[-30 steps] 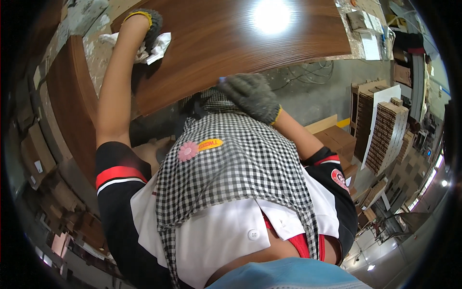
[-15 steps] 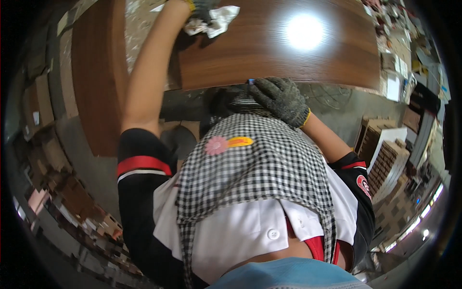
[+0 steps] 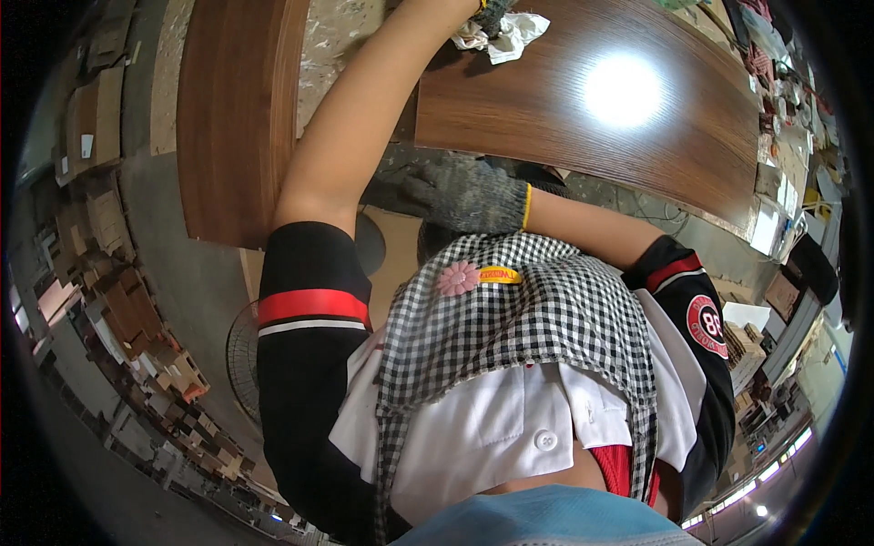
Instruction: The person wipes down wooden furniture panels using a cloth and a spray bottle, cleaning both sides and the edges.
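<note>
My left hand, in a dark knit work glove, is at the top edge of the view, closed on a crumpled white rag. The rag lies against a brown wood-grain panel near its left end; part of the hand is cut off by the picture's edge. My right hand, in a grey glove with a yellow cuff, is just off the panel's near edge, in front of my apron. Its fingers point left, but they are dark and blurred, so I cannot see whether they hold anything.
Another brown panel stretches along the left, with a worn, scuffed surface between the two. Loose clutter covers the right end. A fan stands at lower left, and stacked cardboard lines the far left.
My right hand has moved left, away from the panel's near edge. The blue bit at its fingertips no longer shows. The whole view has shifted; my left hand stays on the rag.
</note>
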Available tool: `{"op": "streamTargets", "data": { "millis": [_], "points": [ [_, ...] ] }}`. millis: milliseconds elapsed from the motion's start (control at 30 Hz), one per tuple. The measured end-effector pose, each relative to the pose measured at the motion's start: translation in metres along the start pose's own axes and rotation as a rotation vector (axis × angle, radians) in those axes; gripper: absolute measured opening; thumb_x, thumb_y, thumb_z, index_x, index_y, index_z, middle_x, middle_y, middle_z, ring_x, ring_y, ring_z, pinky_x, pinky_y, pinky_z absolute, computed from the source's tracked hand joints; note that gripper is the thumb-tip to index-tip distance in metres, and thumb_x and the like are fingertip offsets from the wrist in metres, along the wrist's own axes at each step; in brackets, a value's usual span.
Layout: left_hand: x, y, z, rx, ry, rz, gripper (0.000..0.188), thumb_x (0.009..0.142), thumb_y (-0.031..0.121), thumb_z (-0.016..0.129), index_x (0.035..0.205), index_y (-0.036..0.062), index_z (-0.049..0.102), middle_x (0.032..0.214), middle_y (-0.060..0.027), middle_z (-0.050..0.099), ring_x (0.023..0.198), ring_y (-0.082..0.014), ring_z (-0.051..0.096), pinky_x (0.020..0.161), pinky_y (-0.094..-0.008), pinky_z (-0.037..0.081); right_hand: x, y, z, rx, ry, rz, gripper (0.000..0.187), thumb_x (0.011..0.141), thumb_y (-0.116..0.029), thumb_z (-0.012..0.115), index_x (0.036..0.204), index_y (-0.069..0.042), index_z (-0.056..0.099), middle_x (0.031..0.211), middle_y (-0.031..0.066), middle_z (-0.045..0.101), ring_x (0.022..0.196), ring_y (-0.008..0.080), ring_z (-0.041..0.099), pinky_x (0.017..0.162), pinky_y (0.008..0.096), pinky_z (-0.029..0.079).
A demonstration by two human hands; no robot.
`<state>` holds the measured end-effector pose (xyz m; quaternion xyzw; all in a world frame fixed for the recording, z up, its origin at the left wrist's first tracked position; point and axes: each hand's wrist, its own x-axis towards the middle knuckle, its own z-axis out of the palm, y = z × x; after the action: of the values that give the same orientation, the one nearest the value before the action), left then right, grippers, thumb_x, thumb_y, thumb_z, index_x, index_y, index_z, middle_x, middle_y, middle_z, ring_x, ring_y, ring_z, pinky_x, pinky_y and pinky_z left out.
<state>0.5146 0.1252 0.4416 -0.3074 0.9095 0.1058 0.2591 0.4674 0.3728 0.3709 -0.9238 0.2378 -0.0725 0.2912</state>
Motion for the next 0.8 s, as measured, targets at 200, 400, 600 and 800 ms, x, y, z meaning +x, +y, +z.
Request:
{"op": "streamTargets", "data": {
  "millis": [200,400,600,800],
  "points": [
    [0.002,0.000,0.000,0.007,0.040,0.013,0.050,0.068,0.042,0.088,0.101,0.0051,0.080,0.106,-0.0178,0.076,0.100,-0.0345,0.073,0.090,-0.0438,0.058,-0.009,0.001,-0.034,0.139,0.033,0.285,0.047,0.096,-0.029,0.060,0.134,-0.001,0.056,0.113,0.0235,0.066,0.101,0.0395,0.065,0.089,0.0489,0.054],
    [0.010,0.002,0.001,-0.021,-0.007,-0.016,0.048,0.067,0.036,0.091,0.103,0.0050,0.080,0.107,-0.0178,0.075,0.100,-0.0331,0.073,0.090,-0.0435,0.058,-0.020,0.001,-0.019,0.068,0.090,0.264,0.041,0.097,-0.029,0.059,0.131,-0.006,0.060,0.114,0.0206,0.065,0.095,0.0369,0.065,0.083,0.0491,0.053],
    [0.022,-0.003,0.005,0.017,0.019,0.029,0.048,0.067,0.036,0.091,0.101,0.0038,0.080,0.105,-0.0178,0.076,0.098,-0.0324,0.074,0.088,-0.0427,0.058,-0.024,0.003,-0.030,0.073,-0.033,0.274,0.050,0.097,-0.028,0.059,0.139,-0.002,0.053,0.114,0.0239,0.063,0.100,0.0383,0.064,0.087,0.0505,0.052],
    [0.012,-0.006,-0.001,-0.009,-0.046,0.061,0.051,0.066,0.039,0.092,0.099,0.0032,0.080,0.101,-0.0181,0.076,0.095,-0.0323,0.075,0.086,-0.0417,0.059,-0.014,0.004,-0.019,0.027,0.145,0.177,0.044,0.095,-0.028,0.061,0.134,-0.009,0.059,0.109,0.0191,0.065,0.096,0.0371,0.064,0.084,0.0488,0.053]
  ]
}}
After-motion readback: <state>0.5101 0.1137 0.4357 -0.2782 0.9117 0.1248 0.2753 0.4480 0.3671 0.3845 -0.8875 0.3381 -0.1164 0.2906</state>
